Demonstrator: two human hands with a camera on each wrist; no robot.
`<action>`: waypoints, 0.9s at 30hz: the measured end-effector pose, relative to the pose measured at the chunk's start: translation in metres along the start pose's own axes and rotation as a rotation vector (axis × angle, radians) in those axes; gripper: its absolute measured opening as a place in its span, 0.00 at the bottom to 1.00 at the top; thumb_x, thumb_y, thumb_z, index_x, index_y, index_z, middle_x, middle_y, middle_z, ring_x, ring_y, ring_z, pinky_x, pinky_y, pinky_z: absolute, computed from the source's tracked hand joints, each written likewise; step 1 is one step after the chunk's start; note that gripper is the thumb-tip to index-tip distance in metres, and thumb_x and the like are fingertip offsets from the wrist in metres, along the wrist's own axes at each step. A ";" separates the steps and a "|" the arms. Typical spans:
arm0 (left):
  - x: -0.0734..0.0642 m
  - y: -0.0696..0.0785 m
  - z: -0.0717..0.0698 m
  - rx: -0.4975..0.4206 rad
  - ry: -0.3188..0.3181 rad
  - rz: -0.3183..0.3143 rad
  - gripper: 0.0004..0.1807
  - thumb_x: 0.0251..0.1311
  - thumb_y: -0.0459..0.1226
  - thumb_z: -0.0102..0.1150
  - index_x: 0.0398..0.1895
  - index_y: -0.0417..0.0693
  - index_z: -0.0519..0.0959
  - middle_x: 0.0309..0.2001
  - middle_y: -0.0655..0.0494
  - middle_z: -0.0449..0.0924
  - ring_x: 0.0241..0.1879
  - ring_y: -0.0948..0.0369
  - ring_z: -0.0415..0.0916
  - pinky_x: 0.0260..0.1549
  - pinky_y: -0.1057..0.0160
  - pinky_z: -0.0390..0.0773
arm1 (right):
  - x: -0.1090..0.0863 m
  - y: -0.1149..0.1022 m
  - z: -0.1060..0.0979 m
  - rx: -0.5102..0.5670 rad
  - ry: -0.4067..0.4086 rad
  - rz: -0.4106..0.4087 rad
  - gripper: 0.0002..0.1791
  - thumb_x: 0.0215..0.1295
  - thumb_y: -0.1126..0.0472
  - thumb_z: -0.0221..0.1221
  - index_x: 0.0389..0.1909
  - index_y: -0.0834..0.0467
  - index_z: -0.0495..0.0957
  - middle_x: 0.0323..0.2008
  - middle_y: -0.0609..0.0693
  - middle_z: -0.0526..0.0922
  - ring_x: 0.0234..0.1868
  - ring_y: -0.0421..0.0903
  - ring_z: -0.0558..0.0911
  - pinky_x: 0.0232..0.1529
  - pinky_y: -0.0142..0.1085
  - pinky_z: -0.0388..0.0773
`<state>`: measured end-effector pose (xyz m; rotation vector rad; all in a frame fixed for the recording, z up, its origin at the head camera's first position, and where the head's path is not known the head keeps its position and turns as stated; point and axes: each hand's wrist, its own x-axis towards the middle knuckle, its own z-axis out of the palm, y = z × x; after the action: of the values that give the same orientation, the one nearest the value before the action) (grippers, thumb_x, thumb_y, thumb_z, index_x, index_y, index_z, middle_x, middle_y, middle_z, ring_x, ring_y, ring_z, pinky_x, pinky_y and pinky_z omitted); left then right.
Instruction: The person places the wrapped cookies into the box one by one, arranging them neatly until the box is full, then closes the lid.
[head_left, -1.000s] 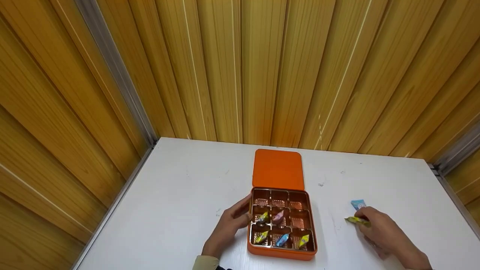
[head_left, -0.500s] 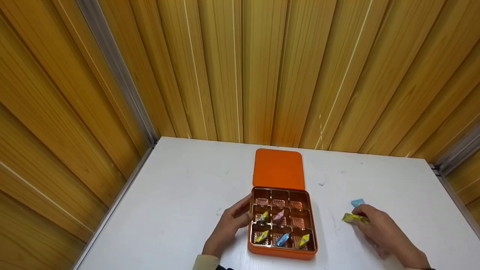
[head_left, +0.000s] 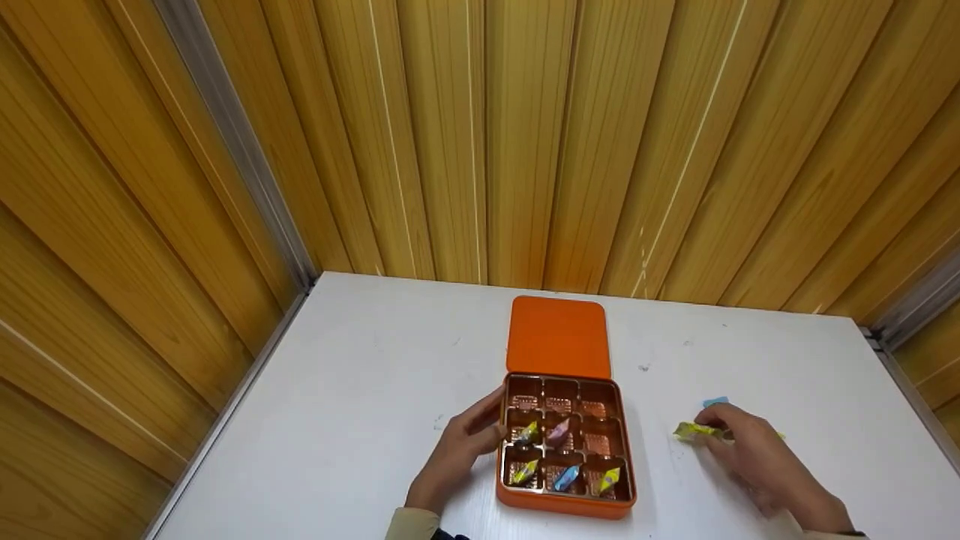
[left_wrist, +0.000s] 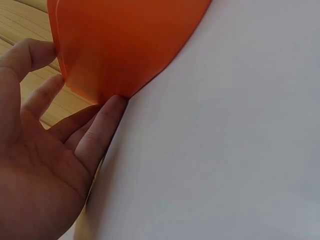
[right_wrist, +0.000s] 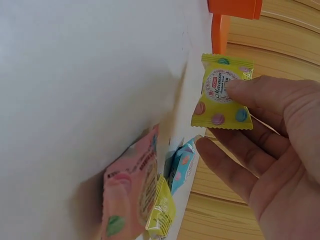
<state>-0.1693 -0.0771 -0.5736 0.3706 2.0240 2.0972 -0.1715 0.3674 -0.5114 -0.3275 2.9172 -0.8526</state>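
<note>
My right hand (head_left: 754,446) pinches a small yellow macaron packet (right_wrist: 221,92) between thumb and fingers, raised off the white table to the right of the orange tin (head_left: 566,504). My left hand (head_left: 461,446) rests against the tin's left side, its fingers fairly straight and touching the orange wall (left_wrist: 125,45). Inside the tin a brown divided tray holds packets: yellow, blue (head_left: 567,478) and yellow along the front row, yellow and pink (head_left: 559,432) in the middle row. The tin's lid (head_left: 558,337) lies folded back behind it.
Beyond my right hand lies a blue packet (head_left: 716,402) on the white table (head_left: 360,390). A pink packet (right_wrist: 130,190) and another yellow packet (right_wrist: 162,210) lie beneath that hand, mostly hidden in the head view. Wood-patterned walls (head_left: 517,150) enclose the table's back and sides.
My right hand has shifted slightly left and up with the yellow macaron packet, uncovering a yellow bit behind it and covering more of the blue packet. My left hand and the tin have stayed put.
</note>
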 end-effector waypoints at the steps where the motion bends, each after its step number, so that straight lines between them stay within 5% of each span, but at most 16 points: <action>1: 0.000 0.000 0.000 0.002 0.000 -0.001 0.33 0.77 0.37 0.58 0.83 0.59 0.66 0.75 0.48 0.71 0.72 0.50 0.71 0.58 0.50 0.81 | 0.000 -0.001 0.000 -0.001 0.007 -0.007 0.11 0.67 0.66 0.71 0.47 0.56 0.82 0.46 0.48 0.87 0.47 0.50 0.84 0.47 0.44 0.83; 11: -0.001 0.001 0.000 0.017 0.012 0.003 0.33 0.76 0.38 0.58 0.82 0.59 0.67 0.75 0.50 0.72 0.71 0.51 0.72 0.56 0.53 0.81 | 0.007 -0.005 0.010 0.067 0.200 -0.297 0.17 0.57 0.75 0.75 0.41 0.56 0.83 0.38 0.44 0.86 0.40 0.38 0.85 0.38 0.35 0.86; 27: 0.001 0.001 0.001 -0.014 0.022 -0.018 0.33 0.76 0.37 0.60 0.82 0.59 0.68 0.74 0.49 0.72 0.71 0.50 0.72 0.54 0.54 0.81 | 0.020 -0.025 0.010 0.097 0.227 -0.417 0.20 0.53 0.79 0.75 0.41 0.56 0.83 0.38 0.46 0.87 0.40 0.39 0.86 0.38 0.34 0.86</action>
<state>-0.1700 -0.0756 -0.5724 0.3270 2.0165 2.1127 -0.1851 0.3374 -0.5064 -0.9106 3.0455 -1.1471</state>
